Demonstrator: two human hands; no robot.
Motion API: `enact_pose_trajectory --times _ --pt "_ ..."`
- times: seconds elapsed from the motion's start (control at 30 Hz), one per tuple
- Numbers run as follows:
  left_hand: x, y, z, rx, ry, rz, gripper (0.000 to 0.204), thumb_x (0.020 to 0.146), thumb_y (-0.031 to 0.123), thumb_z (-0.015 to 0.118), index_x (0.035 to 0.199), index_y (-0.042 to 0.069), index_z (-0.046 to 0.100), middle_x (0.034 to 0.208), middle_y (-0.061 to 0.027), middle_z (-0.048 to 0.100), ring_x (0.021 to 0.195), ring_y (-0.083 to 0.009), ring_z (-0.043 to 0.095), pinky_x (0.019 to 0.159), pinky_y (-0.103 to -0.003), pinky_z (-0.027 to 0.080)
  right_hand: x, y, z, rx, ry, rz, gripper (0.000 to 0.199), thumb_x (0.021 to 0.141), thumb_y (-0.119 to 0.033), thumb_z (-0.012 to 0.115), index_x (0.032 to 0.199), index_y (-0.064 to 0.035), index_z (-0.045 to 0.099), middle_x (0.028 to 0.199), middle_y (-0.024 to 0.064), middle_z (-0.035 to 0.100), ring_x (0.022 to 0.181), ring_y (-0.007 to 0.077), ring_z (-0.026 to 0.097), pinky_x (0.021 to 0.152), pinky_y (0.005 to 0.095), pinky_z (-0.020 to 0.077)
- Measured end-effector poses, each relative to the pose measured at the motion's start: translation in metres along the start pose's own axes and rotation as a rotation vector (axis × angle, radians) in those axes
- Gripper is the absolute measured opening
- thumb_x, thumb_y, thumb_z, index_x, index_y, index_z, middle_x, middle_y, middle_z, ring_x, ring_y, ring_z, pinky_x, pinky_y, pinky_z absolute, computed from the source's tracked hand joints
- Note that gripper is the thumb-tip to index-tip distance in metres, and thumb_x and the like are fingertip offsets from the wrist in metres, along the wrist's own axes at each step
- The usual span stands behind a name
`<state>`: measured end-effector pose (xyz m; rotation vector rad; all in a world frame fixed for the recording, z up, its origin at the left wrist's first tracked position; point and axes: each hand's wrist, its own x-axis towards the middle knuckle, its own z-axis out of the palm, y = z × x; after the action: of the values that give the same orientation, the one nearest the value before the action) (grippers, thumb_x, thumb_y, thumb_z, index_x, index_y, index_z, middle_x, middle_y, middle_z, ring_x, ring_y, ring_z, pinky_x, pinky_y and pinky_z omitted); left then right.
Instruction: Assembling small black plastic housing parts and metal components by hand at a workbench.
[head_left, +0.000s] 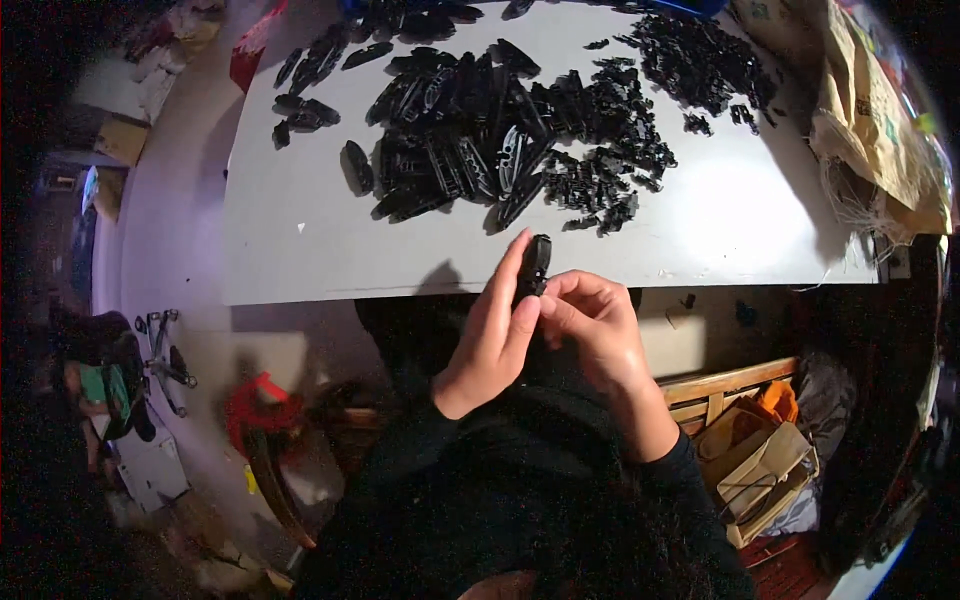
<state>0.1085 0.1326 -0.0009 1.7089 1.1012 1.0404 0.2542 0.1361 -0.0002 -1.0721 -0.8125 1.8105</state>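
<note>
An elongated black plastic part [541, 254], rounded at its far end, stands tilted between my hands just in front of the table's near edge. My left hand [492, 338] is closed on it, with straight fingers along its left side and the thumb near its lower end. At that lower end, the thumb and forefinger of my right hand [598, 325] pinch together. Something small and black shows at those fingertips; whether it is a separate piece or part of the held one, I cannot tell. Beyond my hands lies a heap of similar long black plastic parts [440, 125].
On the white table [330, 250], small black plastic pieces [605, 150] lie right of the heap, with another pile of them [700, 65] at the far right. A woven sack [865, 130] hangs over the right edge. Below right, a wooden bench [735, 390] carries a cardboard box [765, 470].
</note>
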Motion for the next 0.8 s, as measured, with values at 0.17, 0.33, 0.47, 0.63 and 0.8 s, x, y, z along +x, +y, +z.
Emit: enact_pose_trajectory --times 0.17,0.33,0.47,0.63,0.8 --pt "-0.006 -0.003 -0.004 0.042 -0.039 0.003 0.051 0.093 0.012 0.039 0.137 -0.006 0.019 0.137 -0.0262 0.03 0.126 -0.0355 0.035 0.102 -0.037 0.029 -0.004 0.008 0.004 -0.035 0.016 -0.067 0.01 0.082 -0.01 0.064 0.083 -0.0028 0.056 0.065 -0.0034 0.052 0.055 0.0041 0.045 0.049 0.0182 0.0357" --pt "-0.012 -0.006 -0.002 0.002 -0.044 -0.004 0.051 0.092 0.008 0.04 0.137 -0.005 0.02 0.134 -0.0269 0.035 0.123 -0.0362 0.038 0.099 -0.037 0.033 -0.006 0.013 0.006 0.013 0.072 -0.055 0.014 0.083 -0.012 0.064 0.082 -0.0034 0.054 0.069 -0.007 0.05 0.063 0.0018 0.044 0.058 0.0171 0.0365" --pt "-0.013 0.0 -0.001 -0.086 -0.176 -0.082 0.049 0.092 0.01 0.039 0.137 -0.002 0.024 0.139 -0.0189 0.033 0.127 -0.0291 0.036 0.102 -0.035 0.03 -0.003 0.013 -0.002 0.01 0.089 -0.072 0.017 0.082 -0.014 0.066 0.081 -0.0044 0.052 0.069 -0.0059 0.05 0.064 0.0029 0.045 0.061 0.0177 0.0378" --pt "-0.002 -0.008 -0.001 0.032 -0.196 -0.103 0.047 0.09 0.01 0.045 0.134 0.005 0.032 0.125 -0.0172 0.044 0.109 -0.0301 0.05 0.091 -0.035 0.039 -0.002 0.01 -0.018 -0.068 0.081 -0.047 0.017 0.082 -0.016 0.065 0.085 -0.004 0.054 0.071 -0.0025 0.054 0.063 0.0046 0.049 0.059 0.0188 0.0396" --pt "0.041 -0.044 -0.005 0.69 0.09 0.167 0.031 0.082 0.015 0.059 0.113 0.011 0.057 0.101 -0.0128 0.046 0.089 -0.0281 0.052 0.076 -0.037 0.044 0.034 -0.004 -0.046 -0.478 0.284 -0.457 0.023 0.069 -0.007 0.056 0.091 -0.0025 0.051 0.082 0.0071 0.054 0.071 0.0177 0.054 0.061 0.0282 0.044"
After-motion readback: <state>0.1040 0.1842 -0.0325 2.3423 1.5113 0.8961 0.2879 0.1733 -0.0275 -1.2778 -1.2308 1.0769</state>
